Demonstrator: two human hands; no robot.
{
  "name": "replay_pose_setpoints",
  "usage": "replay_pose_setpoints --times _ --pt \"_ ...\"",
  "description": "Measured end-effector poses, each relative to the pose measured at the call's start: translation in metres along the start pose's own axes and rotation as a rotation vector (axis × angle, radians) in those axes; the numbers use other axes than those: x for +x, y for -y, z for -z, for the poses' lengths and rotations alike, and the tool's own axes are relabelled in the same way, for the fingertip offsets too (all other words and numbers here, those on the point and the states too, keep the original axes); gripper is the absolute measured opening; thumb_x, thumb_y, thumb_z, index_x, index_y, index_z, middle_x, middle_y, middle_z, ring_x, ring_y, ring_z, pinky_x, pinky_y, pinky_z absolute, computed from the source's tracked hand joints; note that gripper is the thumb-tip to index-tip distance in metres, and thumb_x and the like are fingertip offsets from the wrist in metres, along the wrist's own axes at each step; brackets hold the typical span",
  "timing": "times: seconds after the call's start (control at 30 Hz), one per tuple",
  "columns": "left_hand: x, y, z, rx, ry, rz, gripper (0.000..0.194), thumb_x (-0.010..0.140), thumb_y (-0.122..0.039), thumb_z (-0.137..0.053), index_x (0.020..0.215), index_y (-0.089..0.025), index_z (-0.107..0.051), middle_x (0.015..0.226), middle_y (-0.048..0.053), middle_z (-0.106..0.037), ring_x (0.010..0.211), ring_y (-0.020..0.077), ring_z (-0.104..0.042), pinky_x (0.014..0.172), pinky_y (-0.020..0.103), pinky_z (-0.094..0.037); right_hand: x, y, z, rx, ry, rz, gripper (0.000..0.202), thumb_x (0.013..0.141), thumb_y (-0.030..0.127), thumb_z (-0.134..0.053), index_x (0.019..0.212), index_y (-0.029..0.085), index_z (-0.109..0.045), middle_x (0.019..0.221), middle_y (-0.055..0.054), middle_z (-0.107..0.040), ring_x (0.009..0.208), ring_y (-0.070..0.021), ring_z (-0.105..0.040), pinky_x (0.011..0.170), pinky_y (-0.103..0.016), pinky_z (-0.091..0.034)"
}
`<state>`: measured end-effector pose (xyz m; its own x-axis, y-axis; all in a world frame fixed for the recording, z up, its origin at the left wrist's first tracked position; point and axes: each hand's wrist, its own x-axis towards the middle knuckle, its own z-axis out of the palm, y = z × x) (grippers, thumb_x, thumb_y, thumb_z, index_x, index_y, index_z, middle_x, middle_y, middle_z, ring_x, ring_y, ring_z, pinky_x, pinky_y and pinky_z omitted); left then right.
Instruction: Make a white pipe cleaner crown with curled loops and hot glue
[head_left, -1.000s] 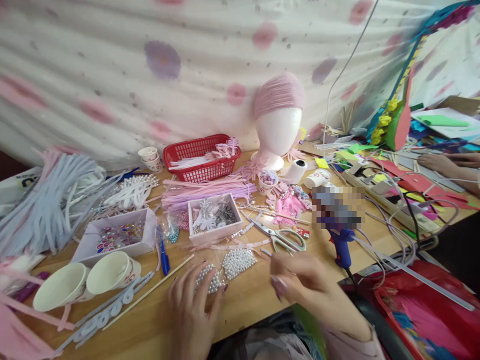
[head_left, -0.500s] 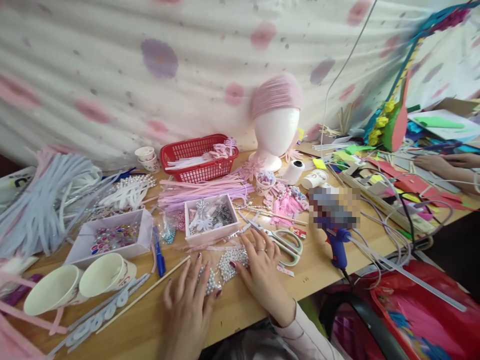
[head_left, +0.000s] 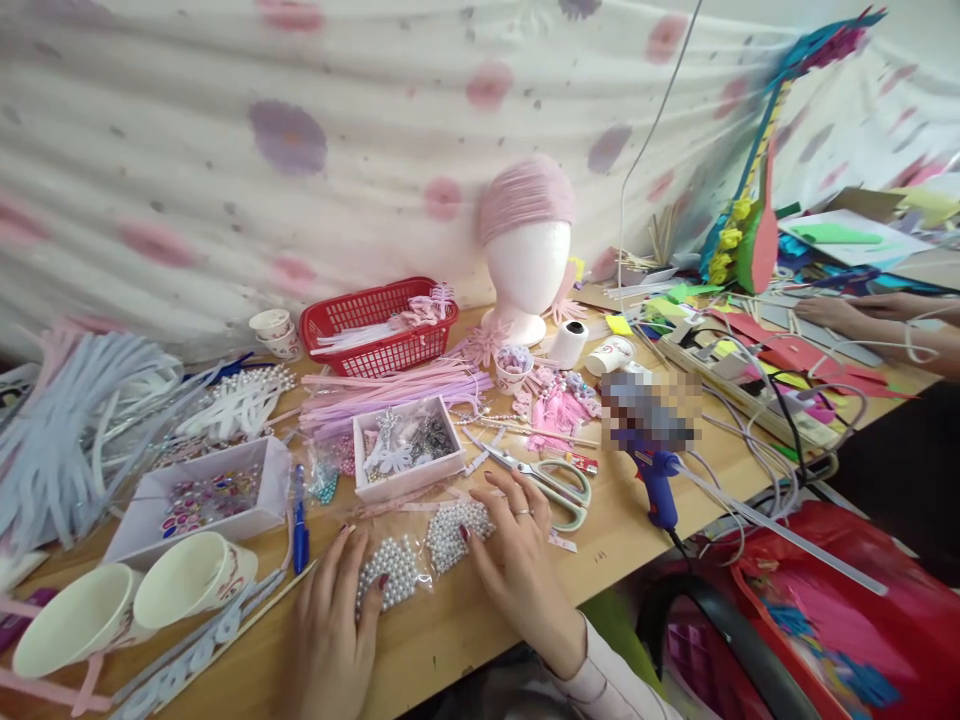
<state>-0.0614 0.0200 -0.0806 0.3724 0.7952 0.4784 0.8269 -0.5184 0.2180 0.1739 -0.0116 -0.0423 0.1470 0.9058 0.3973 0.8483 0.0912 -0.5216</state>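
Two clear bags of silvery pearl beads lie flat at the table's front. My left hand rests with fingers apart at the left edge of the nearer bead bag, its thumb touching the plastic. Over the right side of the other bead bag lies my right hand, fingers spread, a ring on one finger; its thumb is on the beads. Scissors with pale green handles lie just beyond the right fingers. A white box of charms and flower shapes stands behind the bags.
A glue gun with a long glue stick lies right, among cables. Paper cups, a blue pen and a bead box are left. Behind stand a red basket and a foam head. Another person's hands work far right.
My left hand has shifted left, uncovering more of the nearer bead bag. My right hand stays on the other bag. The whole view has turned slightly right.
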Motion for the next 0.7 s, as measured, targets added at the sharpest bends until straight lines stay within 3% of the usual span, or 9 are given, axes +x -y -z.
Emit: replay_pose_setpoints --times 0.23,0.33,0.43,0.57,0.7 --pt "0.000 0.011 0.000 0.064 -0.014 0.031 0.041 0.101 -0.029 -0.038 0.138 -0.013 -0.044 0.137 0.023 -0.055 0.123 0.0387 -0.055 0.095 0.055 -0.051 -0.003 -0.003 0.011 0.152 -0.074 0.024 0.031 0.091 0.008 -0.052 0.118 0.023 -0.054 0.124 -0.012 -0.061 0.125 -0.0320 -0.047 0.103 -0.054 -0.042" --pt "-0.001 0.015 -0.003 0.101 -0.030 0.029 0.042 0.101 -0.031 -0.038 0.135 -0.008 -0.047 0.137 0.027 -0.054 0.125 0.0415 -0.053 0.097 0.058 -0.049 -0.003 -0.003 0.014 0.268 -0.112 0.037 0.029 0.095 0.008 -0.048 0.118 0.023 -0.054 0.104 -0.009 -0.065 0.100 -0.0250 -0.060 0.087 -0.041 -0.052" --pt "-0.001 0.016 -0.005 0.104 -0.040 0.055 0.044 0.101 -0.034 -0.037 0.134 -0.007 -0.048 0.138 0.028 -0.052 0.126 0.0423 -0.052 0.098 0.059 -0.048 -0.002 -0.003 0.016 0.347 -0.147 0.049 0.027 0.097 0.008 -0.044 0.117 0.021 -0.056 0.089 -0.006 -0.066 0.081 -0.0200 -0.064 0.071 -0.031 -0.053" --pt "0.004 0.009 -0.001 0.100 -0.057 0.104 0.047 0.100 -0.038 -0.039 0.137 -0.012 -0.048 0.142 0.026 -0.048 0.130 0.0429 -0.048 0.102 0.061 -0.044 -0.002 -0.009 0.024 0.364 -0.073 0.092 0.016 0.101 0.019 -0.048 0.093 0.021 -0.062 0.070 -0.001 -0.064 0.063 -0.0159 -0.063 0.060 -0.025 -0.049" --pt "0.008 -0.005 0.003 0.076 -0.092 0.034 0.042 0.099 -0.038 -0.044 0.136 -0.019 -0.050 0.135 0.021 -0.055 0.121 0.0388 -0.053 0.098 0.057 -0.047 -0.006 -0.022 0.042 0.313 -0.012 0.086 0.032 0.100 0.035 -0.056 0.071 0.021 -0.054 0.056 0.003 -0.055 0.050 -0.0124 -0.055 0.049 -0.022 -0.042"
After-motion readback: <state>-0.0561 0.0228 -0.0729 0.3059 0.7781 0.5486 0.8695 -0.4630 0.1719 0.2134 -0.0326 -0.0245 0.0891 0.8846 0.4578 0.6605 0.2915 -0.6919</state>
